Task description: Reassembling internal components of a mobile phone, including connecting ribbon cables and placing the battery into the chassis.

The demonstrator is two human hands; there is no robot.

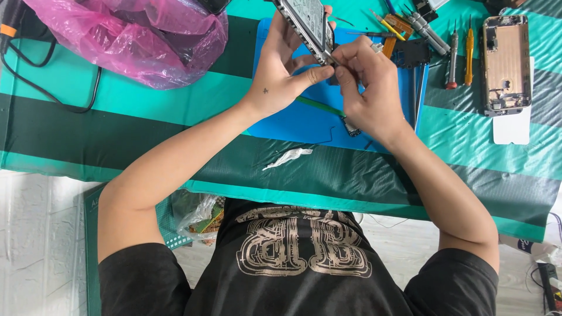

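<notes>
Left hand [281, 73] gripping a phone frame [304, 26], tilted on edge above the blue mat [293, 120], thumb pressed to its lower corner, other fingers wrapped behind. Right hand [366, 88] touching that same corner, thumb and forefinger pinched together on a small part too tiny to tell. Green tool [319, 106] lying on the mat below both hands. Just off the mat's near edge, a white scrap [288, 158] on the striped cloth [146, 111]. Left of the mat, a pink bag [134, 35]. Right of the mat, screwdrivers [459, 52], then a second phone shell [506, 64], open side up, well apart from the hands.
</notes>
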